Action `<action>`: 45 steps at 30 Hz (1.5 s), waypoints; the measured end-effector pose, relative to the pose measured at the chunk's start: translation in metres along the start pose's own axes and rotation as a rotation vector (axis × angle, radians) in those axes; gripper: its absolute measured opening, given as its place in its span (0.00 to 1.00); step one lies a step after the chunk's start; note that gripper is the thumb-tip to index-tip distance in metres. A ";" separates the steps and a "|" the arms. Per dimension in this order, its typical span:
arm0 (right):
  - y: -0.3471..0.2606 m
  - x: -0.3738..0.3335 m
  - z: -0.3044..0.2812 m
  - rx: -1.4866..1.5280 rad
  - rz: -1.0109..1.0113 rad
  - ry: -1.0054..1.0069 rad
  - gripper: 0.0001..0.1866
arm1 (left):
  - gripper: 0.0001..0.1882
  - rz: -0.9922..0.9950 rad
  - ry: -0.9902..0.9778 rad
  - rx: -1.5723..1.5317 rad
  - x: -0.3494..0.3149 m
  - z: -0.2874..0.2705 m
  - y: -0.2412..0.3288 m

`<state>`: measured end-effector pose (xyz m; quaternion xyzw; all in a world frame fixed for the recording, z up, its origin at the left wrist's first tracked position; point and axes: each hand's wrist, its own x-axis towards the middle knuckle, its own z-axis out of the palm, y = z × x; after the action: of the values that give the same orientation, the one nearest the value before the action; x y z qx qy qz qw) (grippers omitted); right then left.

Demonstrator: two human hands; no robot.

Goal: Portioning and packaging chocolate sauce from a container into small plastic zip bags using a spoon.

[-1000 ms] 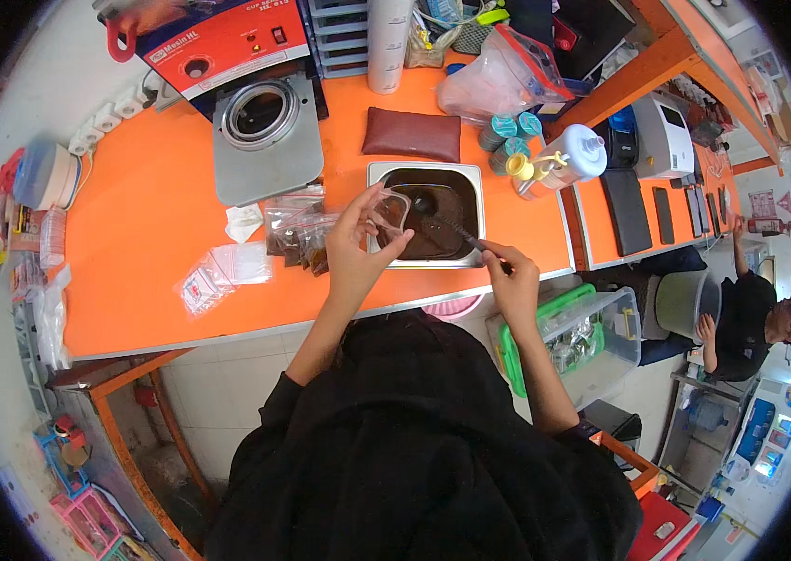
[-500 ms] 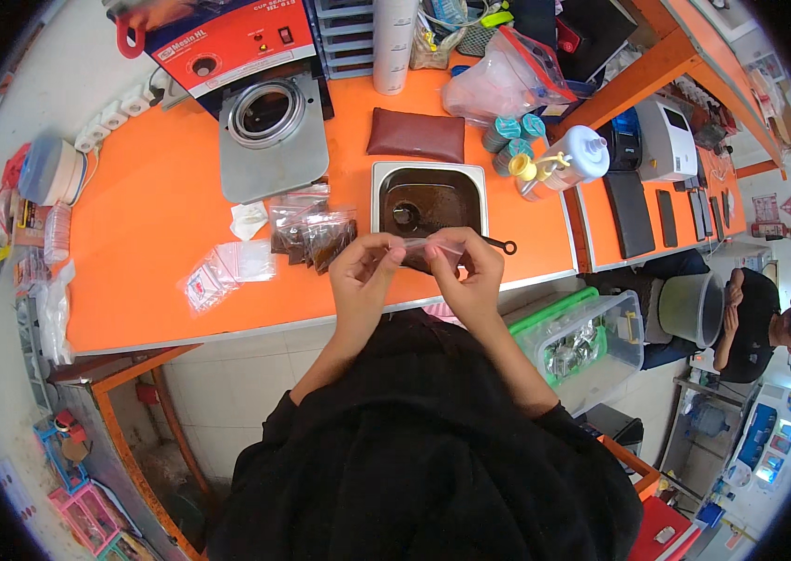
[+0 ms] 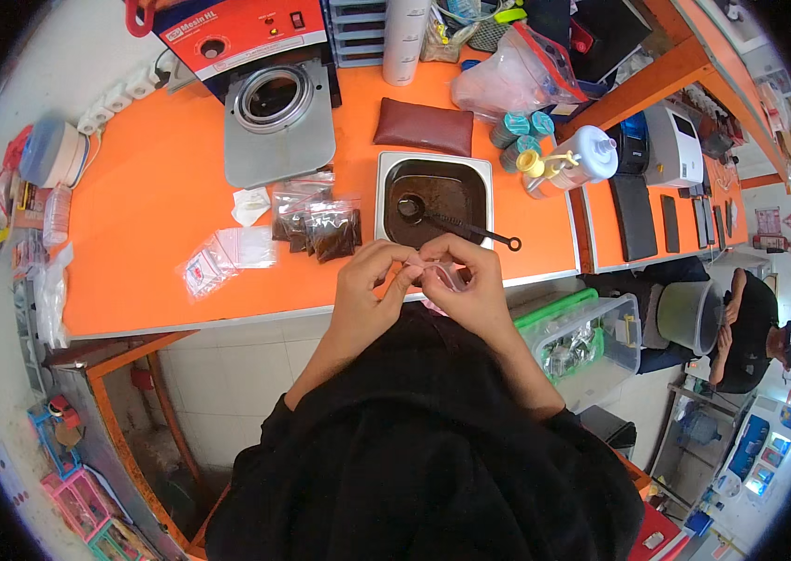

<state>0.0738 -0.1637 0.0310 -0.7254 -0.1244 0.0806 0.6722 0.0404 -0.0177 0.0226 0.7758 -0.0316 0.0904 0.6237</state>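
Just over the table's front edge, my left hand [image 3: 367, 288] and my right hand [image 3: 476, 292] meet, both pinching a small clear plastic bag [image 3: 454, 274]. Its film bulges out beside the right thumb, and the fingers cover much of it. Beyond them stands a steel pan [image 3: 380, 201] with dark brown contents. A black measuring scoop [image 3: 470, 227] lies in it, its handle resting over the right rim. To the left are several zip bags filled with something dark brown [image 3: 333, 231]. Flat empty zip bags [image 3: 251, 247] lie farther left, near a crumpled white paper [image 3: 250, 206].
A red cup sealing machine [image 3: 244, 42] stands at the back left. Behind the pan lies a maroon pouch [image 3: 423, 127]; right of it are teal-topped cans [image 3: 512, 128] and a pump bottle [image 3: 592, 154]. A clear bin [image 3: 615, 323] and a seated person [image 3: 749, 323] are at the right.
My hands have come closer together, the thumbs and fingertips now touching at the bag. The bag's film is more bunched. The view has shifted slightly.
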 end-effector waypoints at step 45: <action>0.037 -0.018 0.035 -0.479 -0.227 -0.336 0.13 | 0.14 -0.490 0.695 0.965 -0.041 -0.113 -0.166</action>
<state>0.0494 -0.1375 -0.0094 -0.8211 -0.3294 0.0924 0.4569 0.0156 0.1260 -0.1218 0.8793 0.3948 0.1956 0.1807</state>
